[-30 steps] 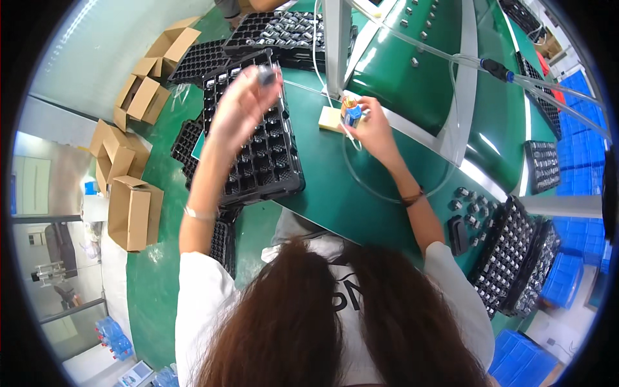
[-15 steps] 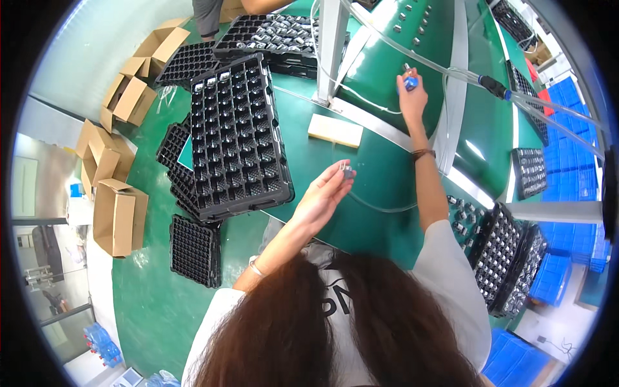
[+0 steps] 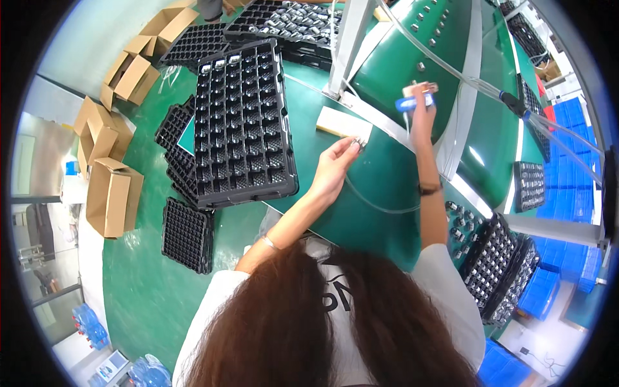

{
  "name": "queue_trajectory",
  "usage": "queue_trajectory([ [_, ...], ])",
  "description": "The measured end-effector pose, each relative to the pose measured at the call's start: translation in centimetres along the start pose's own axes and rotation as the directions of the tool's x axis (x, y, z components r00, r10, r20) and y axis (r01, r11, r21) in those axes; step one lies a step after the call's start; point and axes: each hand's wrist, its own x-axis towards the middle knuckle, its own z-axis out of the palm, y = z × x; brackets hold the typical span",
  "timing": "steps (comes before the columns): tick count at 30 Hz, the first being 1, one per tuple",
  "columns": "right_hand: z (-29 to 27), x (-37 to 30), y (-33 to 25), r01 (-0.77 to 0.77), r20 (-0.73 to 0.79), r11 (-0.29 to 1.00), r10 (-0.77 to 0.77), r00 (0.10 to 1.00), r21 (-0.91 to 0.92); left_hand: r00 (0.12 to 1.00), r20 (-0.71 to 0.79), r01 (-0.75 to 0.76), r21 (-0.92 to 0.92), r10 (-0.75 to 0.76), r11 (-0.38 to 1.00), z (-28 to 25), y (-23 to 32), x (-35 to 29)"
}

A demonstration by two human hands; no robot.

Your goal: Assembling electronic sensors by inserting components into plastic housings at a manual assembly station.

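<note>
While the head view looked down, the person's left hand [image 3: 333,169] pinched a small, shiny grey metal piece [image 3: 361,143] just beside a flat, pale yellow block [image 3: 336,122] on the smooth green table [image 3: 377,177]. The right hand [image 3: 422,118] gripped a blue and copper-coloured tool [image 3: 406,103], too blurry to name, over a shiny green strip [image 3: 387,64]. A black plastic tray with square pockets [image 3: 286,126] sat left of the block.

White shirt [image 3: 380,309] with short, loose sleeves [image 3: 446,274]; its dark lettering [image 3: 338,300], with a thin curved line [image 3: 335,282] alongside, is partly covered by long hair [image 3: 271,316] in two thick sections. Worn at left, a slim silvery bracelet [image 3: 269,243]; at right, a narrow dark wristband [image 3: 430,189]. The fingers [image 3: 349,148] are bare.
</note>
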Motion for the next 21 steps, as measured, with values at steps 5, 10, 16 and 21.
queue_trajectory([
  [5,1.4,-7.6,-2.2,-0.262,0.327,0.957,0.211,0.921,0.120,1.000,-0.003,0.001,0.013,-0.001,1.000,0.8,0.7,-0.1],
  [10,1.6,-9.8,-2.9,-0.242,0.419,0.968,0.196,0.887,0.061,1.000,0.015,-0.020,0.070,0.019,0.997,0.4,1.0,-0.5],
  [16,2.3,-11.1,-3.6,-0.220,0.362,0.955,0.137,0.922,0.198,1.000,0.008,-0.013,0.058,0.012,0.998,0.3,1.2,-1.1],
  [21,2.2,-11.2,-3.2,-0.265,0.428,0.954,0.183,0.885,0.141,1.000,0.016,0.001,0.054,-0.002,0.999,-0.5,1.2,-1.0],
])
